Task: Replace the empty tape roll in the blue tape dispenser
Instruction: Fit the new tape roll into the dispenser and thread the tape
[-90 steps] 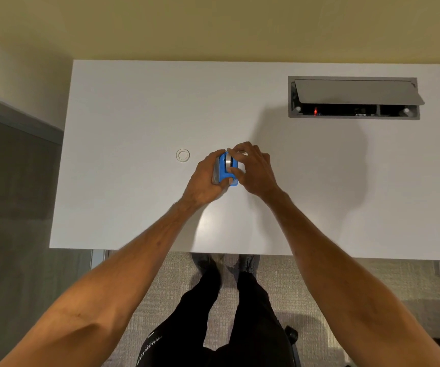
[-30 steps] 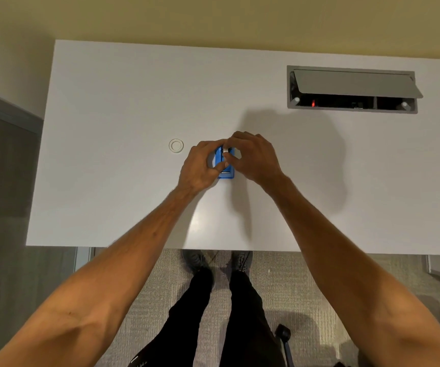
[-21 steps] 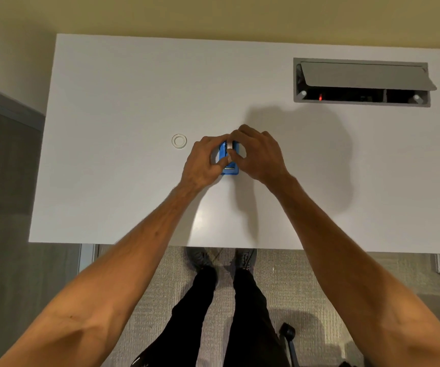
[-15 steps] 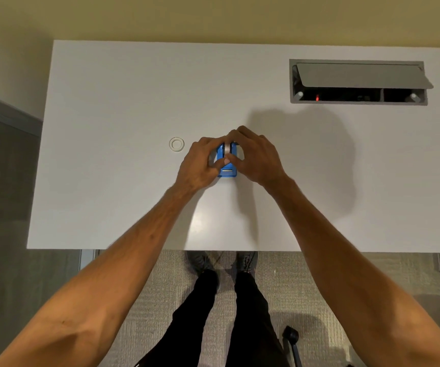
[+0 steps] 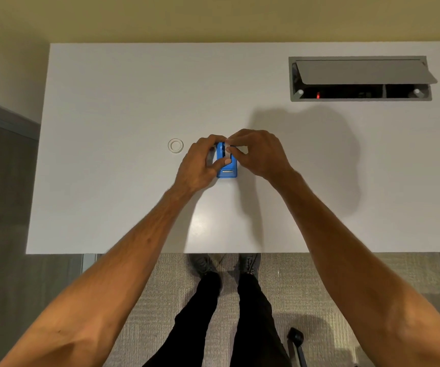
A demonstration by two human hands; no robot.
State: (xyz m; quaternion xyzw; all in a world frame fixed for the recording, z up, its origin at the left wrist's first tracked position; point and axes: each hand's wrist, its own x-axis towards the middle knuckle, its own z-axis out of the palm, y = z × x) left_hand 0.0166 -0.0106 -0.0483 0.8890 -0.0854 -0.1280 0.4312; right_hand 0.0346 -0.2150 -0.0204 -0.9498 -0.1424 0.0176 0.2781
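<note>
Both hands work at the middle of the white desk (image 5: 107,102): my left hand (image 5: 200,165) is curled around the left side of the blue tape dispenser (image 5: 227,170), thumb laid across its top, and my right hand (image 5: 261,154) pinches something pale at the dispenser's upper end. I cannot tell whether that is the tape end or the roll itself, since my fingers cover it. The dispenser sits flat on the desk, cutter end toward me. Risk, as I judge it: a roll not seated square in its slot may jam or pop out, and a loose tape end may stick back on itself. A small white ring (image 5: 175,145), likely the empty roll, lies just left of my left hand, clear of the work. An open cable hatch (image 5: 359,75) sits well apart at the far right. Nothing blocks either hand.
</note>
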